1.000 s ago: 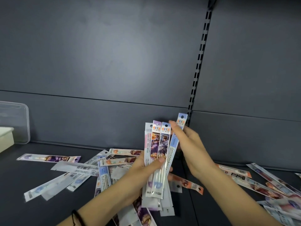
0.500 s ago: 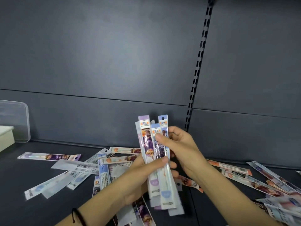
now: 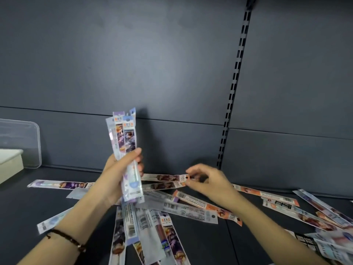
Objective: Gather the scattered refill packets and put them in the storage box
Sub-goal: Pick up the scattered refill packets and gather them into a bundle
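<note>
My left hand (image 3: 118, 175) grips an upright bundle of refill packets (image 3: 124, 138), long narrow sleeves with printed picture cards. My right hand (image 3: 208, 180) is lowered to the shelf, its fingertips pinching the hang-hole end of a packet (image 3: 164, 177) that lies flat. Many more packets lie scattered on the dark shelf (image 3: 210, 243): a fan below my hands (image 3: 149, 224), one to the left (image 3: 57, 184), a heap at the right (image 3: 315, 219). The clear storage box (image 3: 21, 144) stands at the far left against the back wall.
A cream-coloured box (image 3: 9, 159) sits in front of the clear one at the left edge. A slotted upright rail (image 3: 235, 87) runs down the dark back panel. A dark beaded bracelet (image 3: 66, 240) is on my left wrist.
My right hand has let go of the bundle and dropped to a packet on the shelf. My left hand has carried the bundle leftward, holding it alone.
</note>
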Available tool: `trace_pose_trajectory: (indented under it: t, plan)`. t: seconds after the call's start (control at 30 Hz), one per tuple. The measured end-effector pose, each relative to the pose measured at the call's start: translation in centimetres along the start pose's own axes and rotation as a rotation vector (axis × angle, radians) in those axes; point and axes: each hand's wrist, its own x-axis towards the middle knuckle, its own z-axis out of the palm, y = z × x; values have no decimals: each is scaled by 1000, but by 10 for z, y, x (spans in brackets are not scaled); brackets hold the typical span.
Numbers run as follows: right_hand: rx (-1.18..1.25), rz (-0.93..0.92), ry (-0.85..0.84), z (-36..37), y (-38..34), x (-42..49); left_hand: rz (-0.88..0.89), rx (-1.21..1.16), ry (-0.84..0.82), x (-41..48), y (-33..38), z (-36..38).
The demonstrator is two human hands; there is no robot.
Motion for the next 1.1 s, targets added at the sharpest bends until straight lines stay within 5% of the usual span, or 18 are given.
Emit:
trace_pose_trajectory:
  t: [0.23,0.63,0.93,1.1]
  plan:
    - [-411,-81,-327,41,4,23,-2,28,112,9,-2,-16]
    - [-577,38,-170,29,12,29,15,11,145,10,-4,-16]
    - [-310,151,-134,28,12,33,15,0,184,8,-2,-14]
    - [-95,179,32,14,10,29,29,-32,295,9,-5,-13]
